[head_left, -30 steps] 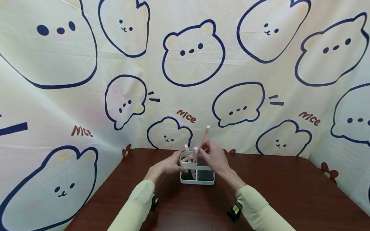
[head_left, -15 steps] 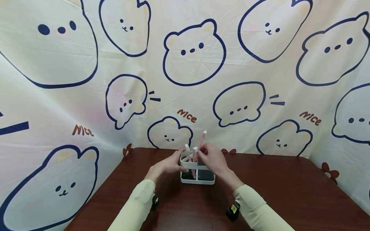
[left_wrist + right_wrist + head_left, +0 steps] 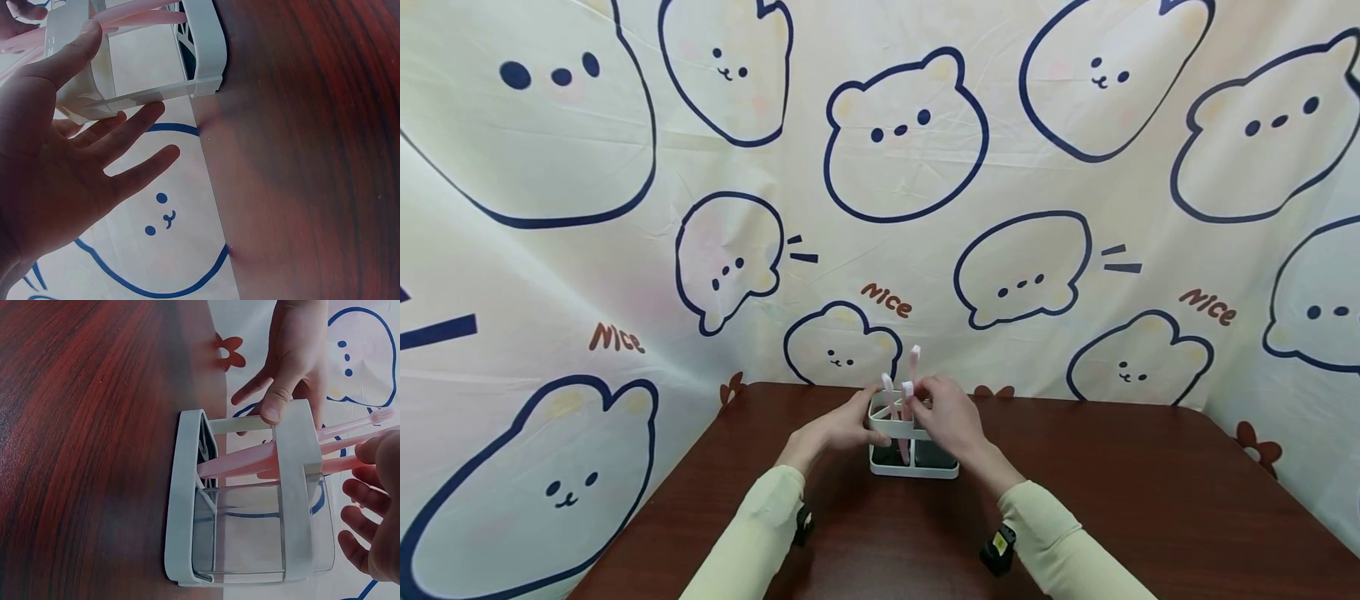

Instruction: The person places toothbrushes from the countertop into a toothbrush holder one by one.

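Observation:
A white two-tier toothbrush holder (image 3: 891, 428) stands on the table. My left hand (image 3: 831, 428) grips its upper tier from the left, with the thumb (image 3: 84, 47) on the front of the rim and fingers along the side. My right hand (image 3: 955, 417) pinches a pink toothbrush (image 3: 914, 357) above the holder, bristle end up; the rest of it is partly behind the hand. Two more pink toothbrushes, a left one (image 3: 889, 390) and a middle one (image 3: 907, 392), stand in the left-hand slots. In the right wrist view, pink handles (image 3: 240, 460) reach down through the upper tier.
A clear cup (image 3: 250, 534) sits in the holder's other half. The dark brown wooden table (image 3: 1097, 492) spreads around it. Behind the table's far edge hangs a cream cloth (image 3: 917, 275) printed with bear faces. Each wrist carries a small black camera (image 3: 997, 550).
The right hand has moved a little left and lower, bringing its toothbrush closer to the other two and more upright. The left hand keeps its grip on the holder.

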The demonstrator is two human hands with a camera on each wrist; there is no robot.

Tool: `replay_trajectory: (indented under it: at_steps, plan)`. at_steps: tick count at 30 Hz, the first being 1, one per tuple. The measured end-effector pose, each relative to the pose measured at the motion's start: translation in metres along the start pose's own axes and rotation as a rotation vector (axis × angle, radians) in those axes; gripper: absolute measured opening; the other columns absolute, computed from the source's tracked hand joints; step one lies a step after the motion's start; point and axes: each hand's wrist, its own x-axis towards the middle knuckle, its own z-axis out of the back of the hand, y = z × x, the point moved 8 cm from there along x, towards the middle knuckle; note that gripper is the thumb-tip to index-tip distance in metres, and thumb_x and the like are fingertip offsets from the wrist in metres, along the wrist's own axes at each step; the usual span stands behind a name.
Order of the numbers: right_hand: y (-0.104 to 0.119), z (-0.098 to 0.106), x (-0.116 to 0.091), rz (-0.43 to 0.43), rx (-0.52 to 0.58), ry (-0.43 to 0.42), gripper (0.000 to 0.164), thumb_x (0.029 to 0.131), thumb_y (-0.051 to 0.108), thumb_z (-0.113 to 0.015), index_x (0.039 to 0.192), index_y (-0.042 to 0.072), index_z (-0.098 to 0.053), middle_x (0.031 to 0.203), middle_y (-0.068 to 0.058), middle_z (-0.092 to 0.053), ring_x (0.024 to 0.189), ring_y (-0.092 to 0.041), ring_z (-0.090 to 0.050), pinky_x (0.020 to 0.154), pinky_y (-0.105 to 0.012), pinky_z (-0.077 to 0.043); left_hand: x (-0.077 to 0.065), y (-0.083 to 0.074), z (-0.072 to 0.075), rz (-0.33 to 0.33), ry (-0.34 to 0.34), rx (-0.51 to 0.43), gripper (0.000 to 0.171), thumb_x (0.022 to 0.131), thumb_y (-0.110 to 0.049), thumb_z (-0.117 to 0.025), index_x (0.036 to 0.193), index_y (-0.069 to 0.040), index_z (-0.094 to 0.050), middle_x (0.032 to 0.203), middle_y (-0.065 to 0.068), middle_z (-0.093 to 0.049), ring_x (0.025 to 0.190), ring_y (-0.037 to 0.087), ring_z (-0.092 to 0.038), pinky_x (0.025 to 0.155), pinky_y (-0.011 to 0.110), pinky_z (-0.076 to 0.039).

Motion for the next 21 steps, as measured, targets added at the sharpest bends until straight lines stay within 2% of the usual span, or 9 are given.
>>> replay_trajectory:
  at_steps: [9, 21]
  plan:
    - [-0.006, -0.006, 0.002, -0.014, -0.115, 0.023, 0.024, 0.093, 0.034, -0.069, 0.102, 0.012, -0.076, 0.103, -0.007, -0.068, 0.084, -0.021, -0.052, 0.067, -0.031, -0.049, 0.001, 0.0, 0.001, 0.005, 0.0, 0.002, 0.089, 0.086, -0.028, -0.078, 0.155, -0.02, -0.021, 0.149, 0.013, -0.037, 0.124, 0.029, -0.048, 0.112, 0.061, -0.035]
    - [-0.008, -0.021, 0.001, -0.001, -0.232, 0.096, 0.021, 0.097, 0.031, -0.063, 0.098, 0.013, -0.073, 0.107, -0.01, -0.064, 0.091, -0.027, -0.052, 0.075, -0.041, -0.05, 0.0, 0.002, 0.0, 0.0, 0.001, 0.011, 0.089, 0.087, -0.027, -0.078, 0.155, -0.02, -0.021, 0.151, 0.013, -0.033, 0.125, 0.029, -0.046, 0.112, 0.06, -0.036]
